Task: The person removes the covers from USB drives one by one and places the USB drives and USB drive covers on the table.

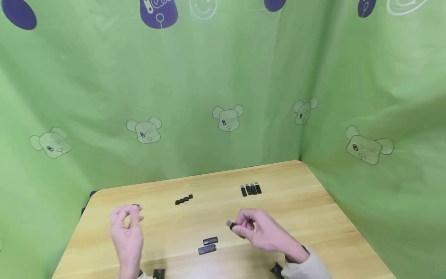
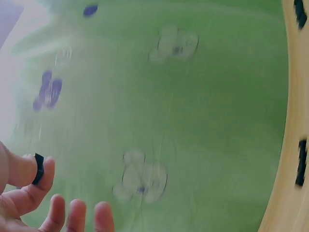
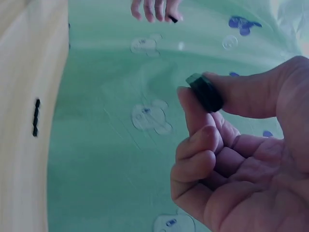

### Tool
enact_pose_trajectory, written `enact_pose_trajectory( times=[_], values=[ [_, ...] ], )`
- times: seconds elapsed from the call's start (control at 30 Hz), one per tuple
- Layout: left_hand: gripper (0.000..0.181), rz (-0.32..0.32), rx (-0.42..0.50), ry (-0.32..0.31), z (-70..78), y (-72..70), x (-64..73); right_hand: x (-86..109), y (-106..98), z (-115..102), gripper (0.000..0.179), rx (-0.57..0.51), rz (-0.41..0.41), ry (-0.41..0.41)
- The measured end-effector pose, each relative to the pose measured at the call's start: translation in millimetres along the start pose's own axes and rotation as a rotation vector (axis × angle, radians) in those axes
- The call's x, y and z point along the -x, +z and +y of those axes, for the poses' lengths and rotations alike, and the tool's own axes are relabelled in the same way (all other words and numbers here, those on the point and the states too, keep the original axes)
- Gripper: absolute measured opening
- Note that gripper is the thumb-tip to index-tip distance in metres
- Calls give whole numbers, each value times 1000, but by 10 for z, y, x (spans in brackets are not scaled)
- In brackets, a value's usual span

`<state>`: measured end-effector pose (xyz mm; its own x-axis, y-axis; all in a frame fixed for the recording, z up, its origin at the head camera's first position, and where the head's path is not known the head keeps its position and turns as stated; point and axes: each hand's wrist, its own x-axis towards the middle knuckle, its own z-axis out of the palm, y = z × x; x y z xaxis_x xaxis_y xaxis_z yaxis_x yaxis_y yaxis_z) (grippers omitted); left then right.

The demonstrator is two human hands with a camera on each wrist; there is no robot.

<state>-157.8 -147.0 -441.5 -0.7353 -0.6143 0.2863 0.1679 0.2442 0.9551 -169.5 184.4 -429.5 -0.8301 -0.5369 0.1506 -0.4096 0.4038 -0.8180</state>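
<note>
My left hand is raised over the left side of the table, pinching a small black USB stick cap between thumb and forefinger; its other fingers are spread in the left wrist view. Right of centre, my right hand pinches a black USB stick by its body. The stick's metal plug is bare and points left. Two dark USB sticks, one behind the other, lie between the hands on the table, with no metal plug showing.
Toward the back of the wooden table, several black caps form a slanted row. Farther right, several USB sticks lie side by side, plugs pointing away. A green curtain with bear prints hangs behind and beside the table.
</note>
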Motion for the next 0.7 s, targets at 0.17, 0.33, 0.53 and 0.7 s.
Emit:
enact_pose_trajectory(
  times=[0.17, 0.33, 0.53, 0.7],
  values=[
    [28, -152, -41, -31, 68, 134, 193, -115, -125, 9, 13, 55, 101, -11],
    [20, -214, -50, -53, 48, 210, 327, -249, -185, 21, 9, 71, 174, -11],
    [15, -269, 20, -33, 22, 245, 393, -492, -306, 30, 14, 99, 274, -23],
    [18, -269, 74, 9, -8, 255, 441, -714, -418, 80, 22, 114, 332, 19]
  ],
)
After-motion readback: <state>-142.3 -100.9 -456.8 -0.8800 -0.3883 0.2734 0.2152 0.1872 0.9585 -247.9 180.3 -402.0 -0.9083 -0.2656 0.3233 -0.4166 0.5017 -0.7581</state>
